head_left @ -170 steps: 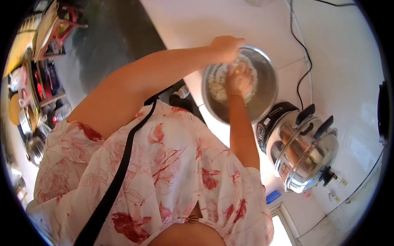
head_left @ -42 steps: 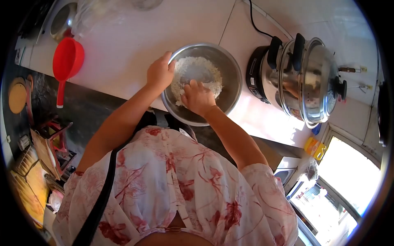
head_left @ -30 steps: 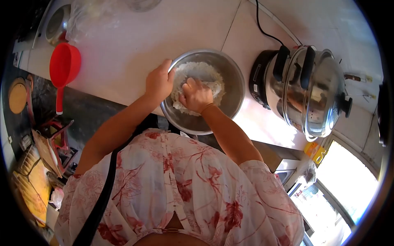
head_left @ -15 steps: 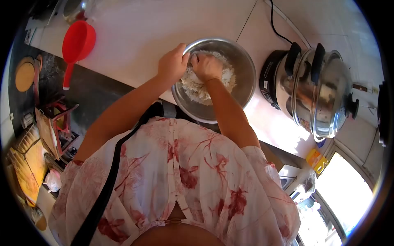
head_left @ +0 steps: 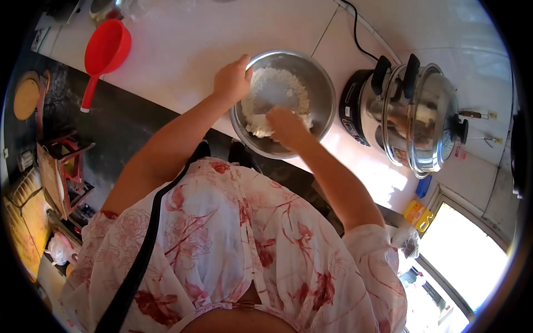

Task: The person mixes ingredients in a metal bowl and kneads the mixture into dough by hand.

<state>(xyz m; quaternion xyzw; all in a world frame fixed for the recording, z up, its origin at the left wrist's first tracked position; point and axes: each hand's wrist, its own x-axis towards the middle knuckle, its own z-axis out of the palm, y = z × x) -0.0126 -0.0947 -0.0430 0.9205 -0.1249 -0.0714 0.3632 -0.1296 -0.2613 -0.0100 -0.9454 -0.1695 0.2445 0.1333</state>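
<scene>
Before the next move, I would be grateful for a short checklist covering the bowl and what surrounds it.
1. Left hand steadying the round silver metal bowl at its rim: ok.
2. Right hand inside the bowl, at the white, crumbly, floury mixture: ok.
3. Mixture gathered into one lump: not ok, loose crumbs lie around a barer patch.
4. Bowl's base fully on the pale counter: cannot tell, hidden.
5. Red plastic scoop wholly on the counter: not ok, its handle projects past the edge.
</scene>
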